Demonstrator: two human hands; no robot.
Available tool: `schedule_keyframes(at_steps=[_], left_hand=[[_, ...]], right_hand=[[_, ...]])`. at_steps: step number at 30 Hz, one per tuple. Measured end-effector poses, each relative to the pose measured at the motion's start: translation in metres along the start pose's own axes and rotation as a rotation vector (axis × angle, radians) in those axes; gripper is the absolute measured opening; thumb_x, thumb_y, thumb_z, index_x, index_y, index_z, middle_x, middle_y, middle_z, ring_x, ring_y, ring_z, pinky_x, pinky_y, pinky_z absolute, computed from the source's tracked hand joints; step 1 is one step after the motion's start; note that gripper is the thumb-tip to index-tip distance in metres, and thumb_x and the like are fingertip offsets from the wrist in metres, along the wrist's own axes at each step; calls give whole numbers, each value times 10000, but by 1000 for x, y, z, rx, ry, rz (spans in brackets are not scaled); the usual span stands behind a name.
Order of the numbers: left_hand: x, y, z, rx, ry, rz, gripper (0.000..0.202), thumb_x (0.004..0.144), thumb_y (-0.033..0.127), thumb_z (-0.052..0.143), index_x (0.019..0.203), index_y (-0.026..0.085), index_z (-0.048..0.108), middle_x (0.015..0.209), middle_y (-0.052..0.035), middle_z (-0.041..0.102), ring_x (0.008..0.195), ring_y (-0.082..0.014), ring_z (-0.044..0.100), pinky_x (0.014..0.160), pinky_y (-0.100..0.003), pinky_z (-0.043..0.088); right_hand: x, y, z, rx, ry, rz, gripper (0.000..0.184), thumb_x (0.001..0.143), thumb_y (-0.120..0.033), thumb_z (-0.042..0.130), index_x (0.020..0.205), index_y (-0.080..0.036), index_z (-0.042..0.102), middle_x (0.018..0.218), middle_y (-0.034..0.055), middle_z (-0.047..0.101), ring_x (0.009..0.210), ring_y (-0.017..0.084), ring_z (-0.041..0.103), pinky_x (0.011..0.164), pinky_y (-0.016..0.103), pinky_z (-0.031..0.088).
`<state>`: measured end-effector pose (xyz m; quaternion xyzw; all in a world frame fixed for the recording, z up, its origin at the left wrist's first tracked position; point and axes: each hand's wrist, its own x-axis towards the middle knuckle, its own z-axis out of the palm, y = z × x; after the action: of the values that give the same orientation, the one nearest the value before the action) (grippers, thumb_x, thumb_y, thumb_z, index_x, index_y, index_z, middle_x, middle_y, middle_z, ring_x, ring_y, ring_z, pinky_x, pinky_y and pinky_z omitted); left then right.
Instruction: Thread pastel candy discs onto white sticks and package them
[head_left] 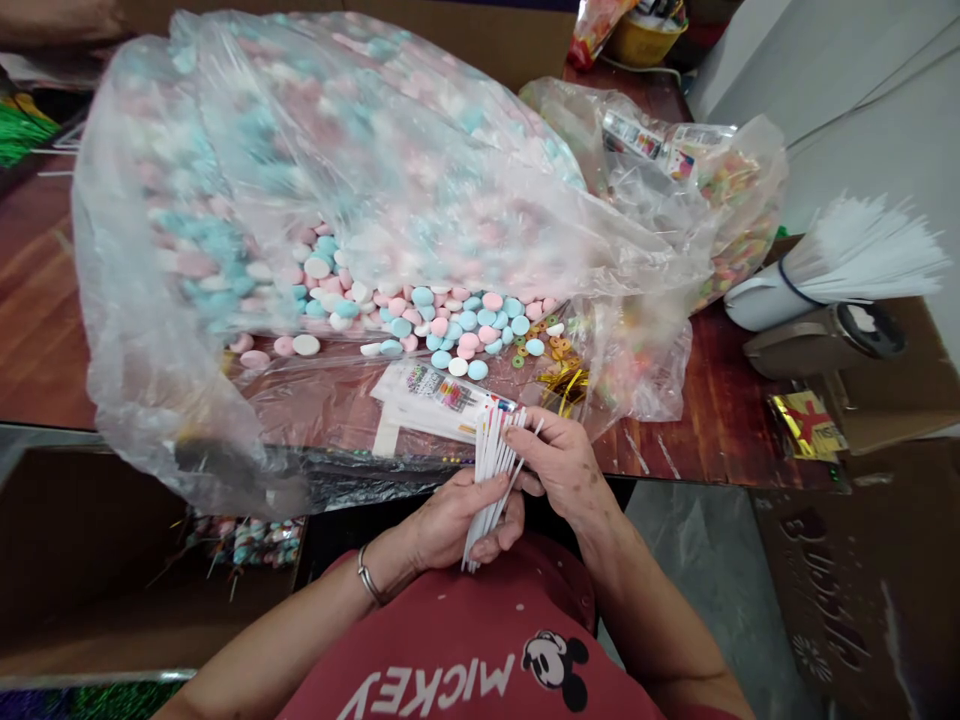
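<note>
My left hand [457, 520] is closed around a bundle of thin white sticks [491, 465] in front of my chest. At the upper ends of the bundle, my right hand [559, 455] pinches with thumb and fingers, one stick slanting apart from the others. Just beyond the hands lie flat printed plastic packets [435, 395] on the table. Pink, blue and white candies [469, 325] spill from the mouth of a large clear plastic bag [337, 150]. Beside them are small ring-shaped candies [559, 345] and gold twist ties [566, 385].
Another clear bag of colourful candies [739, 190] stands at the back right. A white pitcher [765, 295] full of white sticks lies tilted near a grey mug [795, 342]. An open cardboard box [82, 560] with wrapped candy sticks sits below left. Part of another person's arm [60, 20] shows upper left.
</note>
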<state>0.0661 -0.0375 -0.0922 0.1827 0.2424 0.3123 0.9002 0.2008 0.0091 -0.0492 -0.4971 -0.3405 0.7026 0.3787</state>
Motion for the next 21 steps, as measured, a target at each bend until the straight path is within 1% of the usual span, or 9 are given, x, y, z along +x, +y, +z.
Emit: schedule_keyframes(at_steps=[7, 12, 14, 17, 21], left_hand=[[1, -3, -3, -20, -26, -12, 412, 872, 523, 577, 1010, 134, 586, 555, 4, 608, 289, -50, 354, 298, -162, 267], [1, -2, -5, -5, -19, -15, 405, 878, 502, 579, 1043, 133, 598, 561, 8, 606, 291, -42, 327, 303, -160, 254], [0, -2, -4, 1, -7, -1, 399, 887, 492, 570, 1044, 126, 599, 561, 7, 599, 295, -39, 320, 306, -157, 247], [0, -2, -3, 0, 11, 46, 365, 892, 474, 569, 1011, 130, 595, 553, 11, 590, 300, -34, 313, 309, -150, 253], [0, -2, -1, -3, 30, 84, 334, 883, 456, 592, 963, 132, 586, 531, 20, 576, 302, -30, 297, 308, -142, 256]], right_hand=[[0, -2, 1, -19, 5, 1, 231, 708, -374, 710, 708, -162, 619, 515, -59, 522, 360, 20, 304, 311, 152, 202], [-1, -2, -4, -85, -74, -44, 231, 762, -373, 668, 755, -147, 619, 528, -60, 491, 373, 22, 301, 334, 166, 179], [-1, -2, -7, -105, -113, -66, 227, 783, -369, 658, 803, -144, 632, 553, -58, 491, 393, 24, 313, 358, 171, 191], [-2, -1, -12, -113, -159, -100, 232, 813, -372, 647, 855, -144, 643, 593, -48, 508, 438, 34, 353, 409, 182, 244], [-3, 1, -14, -111, -180, -121, 220, 831, -359, 641, 908, -153, 651, 621, -47, 523, 475, 40, 384, 451, 188, 279]])
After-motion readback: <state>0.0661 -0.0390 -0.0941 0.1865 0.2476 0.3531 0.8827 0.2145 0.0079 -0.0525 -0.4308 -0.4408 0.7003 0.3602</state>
